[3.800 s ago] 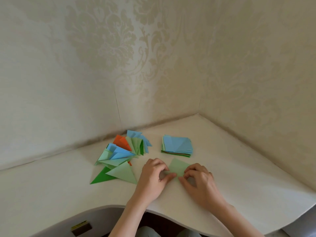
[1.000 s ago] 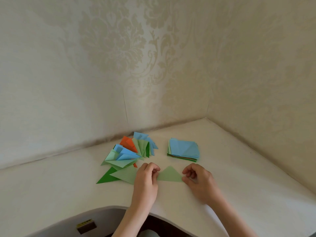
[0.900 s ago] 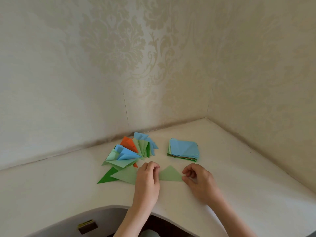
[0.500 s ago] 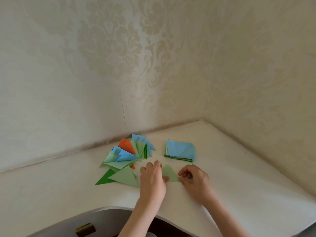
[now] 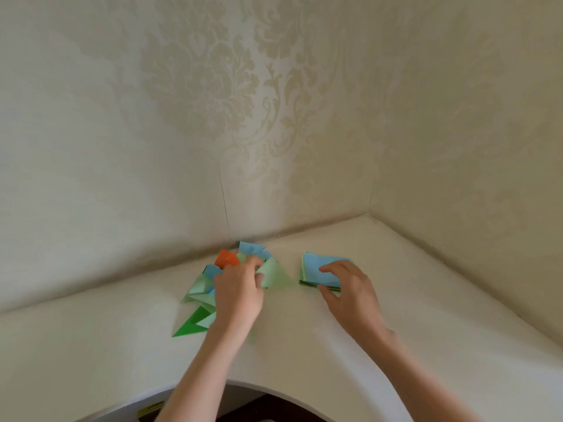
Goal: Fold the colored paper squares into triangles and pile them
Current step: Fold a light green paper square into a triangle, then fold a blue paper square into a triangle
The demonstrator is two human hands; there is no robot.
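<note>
At the left of the frame's lower middle, a loose pile of folded paper triangles (image 5: 201, 295) lies on the off-white curved tabletop (image 5: 91, 345). A dark green folded triangle (image 5: 190, 325) sticks out at the pile's lower left, pale green ones sit above it, and an orange folded piece (image 5: 226, 258) and blue folded pieces (image 5: 251, 248) lie at the pile's upper edge, near the wall.

The left hand (image 5: 239, 295) reaches over this pile, covering its middle. Its thumb and fingers pinch a light green folded paper triangle (image 5: 274, 275) by its left edge, at the right side of the pile; the triangle's point spreads toward the right. The picture is blurred here, and whether the triangle lies flat on the pile or is lifted cannot be told.

Right of centre, apart from the pile, sits a stack of unfolded paper squares (image 5: 316, 269), blue on top with green edges showing beneath. The right hand (image 5: 350, 295) is on it: fingers curved over the top blue sheet, thumb against the stack's near edge, taking hold of the paper.

Pale patterned wallpaper (image 5: 243, 102) fills the upper frame, meeting in a corner at the right.
</note>
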